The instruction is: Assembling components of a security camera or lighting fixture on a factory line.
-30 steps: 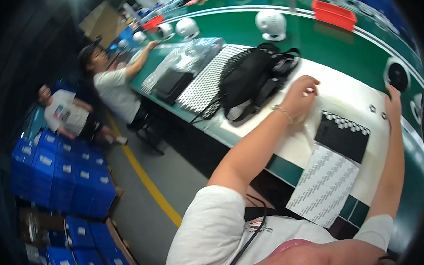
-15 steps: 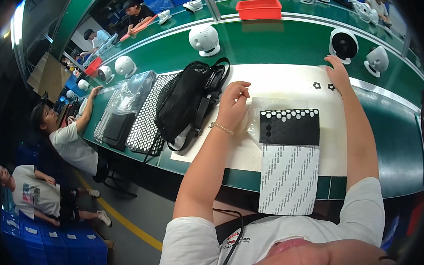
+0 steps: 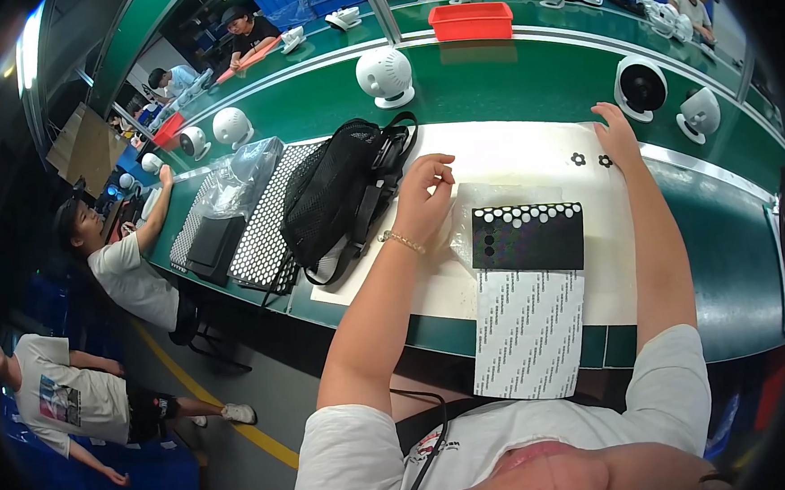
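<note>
My left hand [image 3: 423, 194] hovers over the white board [image 3: 494, 149], its fingers loosely bent and slightly apart, with nothing visible in them. Reaching farther forward at the board's right edge, my right hand [image 3: 617, 135] has its fingers spread, just short of a round white fan with a dark face [image 3: 642, 86]. Two black flower-shaped pads [image 3: 592, 160] lie beside my right wrist. Between my forearms is a black sheet with white round stickers [image 3: 532, 244], on clear plastic [image 3: 463, 227]. White printed backing paper [image 3: 528, 335] hangs from it over the table's front edge.
A black mesh bag [image 3: 331, 190] and sheets of white dots [image 3: 262, 239] lie left of me. More white fans [image 3: 384, 77] stand along the green belt [image 3: 508, 76]. Beyond the rail sits a red bin [image 3: 471, 22]. Co-workers [image 3: 133, 261] are at the left and across.
The fans have shifted a little to the right along the belt. At the lower left, a walking person has come closer. My hands keep nearly the same poses.
</note>
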The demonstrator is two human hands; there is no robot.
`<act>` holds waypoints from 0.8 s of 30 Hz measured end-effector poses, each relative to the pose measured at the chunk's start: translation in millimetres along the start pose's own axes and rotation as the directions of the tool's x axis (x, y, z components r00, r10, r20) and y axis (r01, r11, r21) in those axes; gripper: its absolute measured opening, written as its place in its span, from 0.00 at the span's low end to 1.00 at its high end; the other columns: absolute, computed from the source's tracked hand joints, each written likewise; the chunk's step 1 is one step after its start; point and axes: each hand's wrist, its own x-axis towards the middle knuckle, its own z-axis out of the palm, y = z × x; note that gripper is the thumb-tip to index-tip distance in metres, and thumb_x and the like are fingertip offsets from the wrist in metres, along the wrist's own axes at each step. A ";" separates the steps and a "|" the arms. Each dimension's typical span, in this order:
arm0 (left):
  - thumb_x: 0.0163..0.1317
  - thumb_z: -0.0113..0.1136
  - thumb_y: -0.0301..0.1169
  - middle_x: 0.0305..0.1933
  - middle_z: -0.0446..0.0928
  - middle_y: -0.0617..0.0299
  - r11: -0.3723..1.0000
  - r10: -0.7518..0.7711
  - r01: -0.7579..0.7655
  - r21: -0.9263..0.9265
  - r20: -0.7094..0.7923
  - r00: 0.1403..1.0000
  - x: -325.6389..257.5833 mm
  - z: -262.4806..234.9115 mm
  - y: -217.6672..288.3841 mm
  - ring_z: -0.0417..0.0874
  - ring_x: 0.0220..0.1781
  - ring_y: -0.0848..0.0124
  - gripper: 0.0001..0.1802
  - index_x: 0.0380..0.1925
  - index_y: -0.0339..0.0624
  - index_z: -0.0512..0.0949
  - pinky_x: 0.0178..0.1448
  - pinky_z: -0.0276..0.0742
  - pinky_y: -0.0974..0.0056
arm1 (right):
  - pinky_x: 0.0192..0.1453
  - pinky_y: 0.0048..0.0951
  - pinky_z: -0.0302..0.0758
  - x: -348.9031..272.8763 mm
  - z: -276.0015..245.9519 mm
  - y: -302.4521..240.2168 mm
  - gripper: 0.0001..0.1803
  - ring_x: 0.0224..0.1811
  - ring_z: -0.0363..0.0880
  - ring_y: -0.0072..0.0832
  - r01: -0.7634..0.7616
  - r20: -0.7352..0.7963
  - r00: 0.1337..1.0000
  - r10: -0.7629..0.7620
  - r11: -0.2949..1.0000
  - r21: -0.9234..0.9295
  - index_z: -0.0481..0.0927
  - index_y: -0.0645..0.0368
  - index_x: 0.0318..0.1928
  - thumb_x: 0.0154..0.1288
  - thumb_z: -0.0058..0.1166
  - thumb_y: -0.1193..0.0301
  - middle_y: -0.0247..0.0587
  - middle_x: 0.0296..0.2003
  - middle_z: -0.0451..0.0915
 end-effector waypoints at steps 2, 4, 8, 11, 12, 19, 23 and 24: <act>0.47 0.48 0.17 0.45 0.72 0.58 1.000 -0.002 0.002 -0.002 0.003 1.000 -0.2 0.0 -0.7 0.73 0.44 0.70 0.04 0.22 0.38 0.69 0.42 0.71 0.70 | 0.52 0.31 0.68 0.3 -0.9 -1.3 0.14 0.50 0.70 0.39 -0.007 -0.003 1.000 0.007 1.000 -0.016 0.73 0.61 0.42 0.51 0.51 0.77 0.42 0.49 0.71; 0.48 0.48 0.18 0.45 0.72 0.58 1.000 -0.006 0.006 0.001 0.000 1.000 -0.3 -0.3 -1.3 0.73 0.44 0.70 0.04 0.22 0.38 0.69 0.42 0.71 0.70 | 0.52 0.31 0.68 0.5 -1.1 -2.1 0.14 0.50 0.69 0.38 -0.008 -0.001 1.000 0.008 1.000 -0.010 0.73 0.60 0.42 0.51 0.51 0.77 0.42 0.49 0.71; 0.48 0.49 0.19 0.45 0.72 0.58 1.000 -0.003 0.003 0.019 -0.008 1.000 0.0 0.0 -0.5 0.73 0.43 0.70 0.03 0.22 0.38 0.69 0.42 0.71 0.70 | 0.52 0.31 0.68 -0.1 0.2 -0.4 0.14 0.51 0.69 0.38 -0.023 0.005 1.000 0.023 1.000 -0.011 0.73 0.59 0.42 0.52 0.50 0.76 0.41 0.50 0.70; 0.48 0.49 0.19 0.46 0.71 0.58 0.999 -0.015 0.015 0.028 -0.029 0.999 -0.1 1.3 3.4 0.73 0.43 0.70 0.03 0.22 0.38 0.69 0.41 0.71 0.70 | 0.52 0.31 0.68 -0.2 -0.5 -0.8 0.14 0.51 0.69 0.38 -0.035 0.011 0.999 0.035 0.999 -0.006 0.73 0.59 0.43 0.52 0.50 0.76 0.41 0.50 0.70; 0.48 0.49 0.19 0.46 0.71 0.58 0.999 -0.014 0.015 0.028 -0.029 0.999 -0.2 1.3 3.0 0.73 0.43 0.70 0.03 0.22 0.38 0.69 0.41 0.71 0.70 | 0.52 0.31 0.68 -0.2 -0.4 -0.6 0.14 0.51 0.69 0.38 -0.035 0.010 0.999 0.035 0.999 -0.006 0.73 0.59 0.43 0.52 0.50 0.76 0.41 0.50 0.70; 0.49 0.47 0.18 0.46 0.71 0.57 0.999 -0.026 0.025 -0.042 -0.026 0.999 -0.5 0.1 0.1 0.72 0.45 0.70 0.03 0.21 0.38 0.69 0.43 0.70 0.71 | 0.51 0.31 0.68 0.2 1.4 0.2 0.14 0.51 0.69 0.38 -0.020 0.000 1.000 0.020 1.000 -0.012 0.73 0.59 0.43 0.52 0.50 0.76 0.41 0.50 0.70; 0.49 0.44 0.16 0.45 0.72 0.56 0.999 0.019 -0.018 0.046 -0.004 1.000 -1.2 -2.3 -4.2 0.72 0.45 0.69 0.06 0.20 0.37 0.70 0.45 0.69 0.69 | 0.51 0.30 0.68 0.4 -0.6 -3.8 0.14 0.50 0.70 0.38 -0.026 0.004 1.000 0.026 1.000 -0.005 0.73 0.59 0.43 0.53 0.49 0.76 0.39 0.50 0.70; 0.49 0.44 0.16 0.45 0.72 0.56 0.999 0.018 -0.018 0.047 -0.007 1.000 -1.4 -1.4 -2.9 0.72 0.45 0.69 0.06 0.20 0.37 0.70 0.45 0.69 0.69 | 0.51 0.30 0.68 0.1 -1.0 -2.2 0.14 0.50 0.70 0.38 -0.023 0.005 1.000 0.023 1.000 -0.004 0.73 0.59 0.43 0.53 0.49 0.76 0.39 0.50 0.70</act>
